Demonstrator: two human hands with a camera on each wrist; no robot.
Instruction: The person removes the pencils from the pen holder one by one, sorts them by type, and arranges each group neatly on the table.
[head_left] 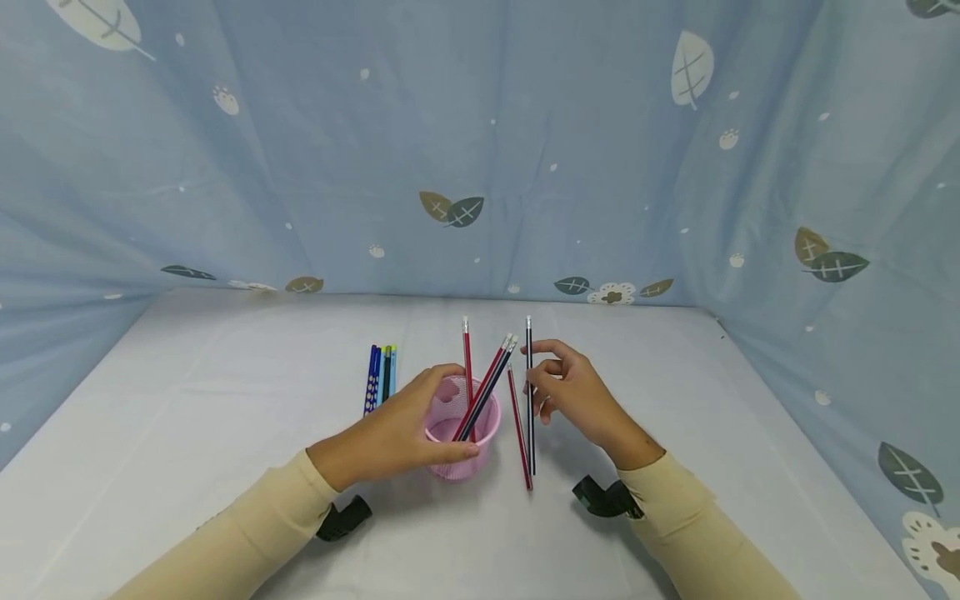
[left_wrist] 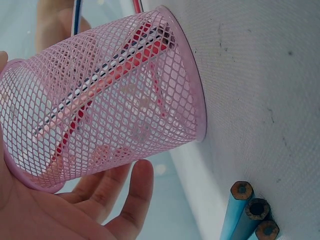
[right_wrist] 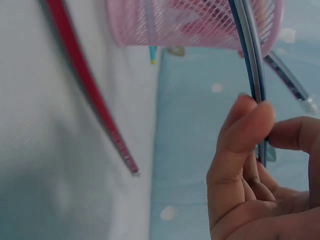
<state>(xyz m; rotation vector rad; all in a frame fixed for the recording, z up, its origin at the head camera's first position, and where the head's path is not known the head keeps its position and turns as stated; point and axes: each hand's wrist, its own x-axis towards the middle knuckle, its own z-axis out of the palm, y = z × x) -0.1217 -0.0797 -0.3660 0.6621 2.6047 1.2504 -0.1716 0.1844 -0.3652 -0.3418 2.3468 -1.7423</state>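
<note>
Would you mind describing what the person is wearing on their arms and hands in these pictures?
Both arms wear long, cream-coloured sleeves that end at the wrists. The left hand and right hand are bare, with no gloves. A small black device is strapped under each wrist.

The round pink pen cup [left_wrist: 125,100] is of fine wire mesh, the white table cover [left_wrist: 260,75] matt woven cloth, the blue pencils [left_wrist: 245,210] wood-cored.
</note>
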